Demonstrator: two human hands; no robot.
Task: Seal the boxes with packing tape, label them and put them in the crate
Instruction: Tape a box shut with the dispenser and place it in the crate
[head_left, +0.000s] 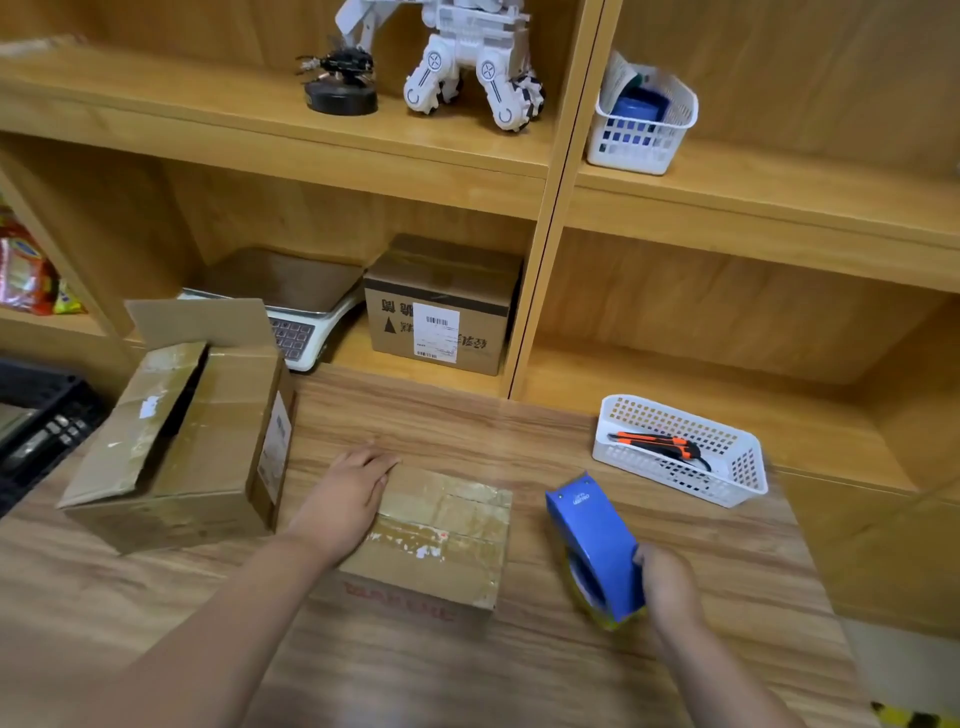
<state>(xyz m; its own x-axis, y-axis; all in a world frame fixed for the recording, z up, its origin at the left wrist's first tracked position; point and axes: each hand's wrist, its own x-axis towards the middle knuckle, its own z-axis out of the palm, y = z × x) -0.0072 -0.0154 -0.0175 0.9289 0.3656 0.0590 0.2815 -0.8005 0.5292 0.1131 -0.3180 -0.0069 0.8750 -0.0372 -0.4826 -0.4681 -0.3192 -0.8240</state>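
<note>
A person steadies a small cardboard box (441, 535) near the front middle of the worktop (447, 415), ready to seal it with packing tape. The left hand (348, 493) lies flat, fingers relaxed, along the box's left top edge. The right hand (667, 584) clasps the handle of a blue tape dispenser (592, 540), which stands on the worktop just right of the box and apart from it.

The box's flaps are down, and old tape marks show across its top. A larger box (182, 441) with raised flaps waits toward the left edge, and the black crate (36, 415) sits beyond the left corner. A white basket (680, 452) holding an orange cutter (660, 447) stands toward the back right.

A clean seal likely calls for starting the strip on the near side wall and drawing the dispenser straight along the centre seam. The left hand should press the flaps level but stay off the seam line, and the strip should run down over the far side. A skewed pull could wrinkle the tape or leave a gap.
</note>
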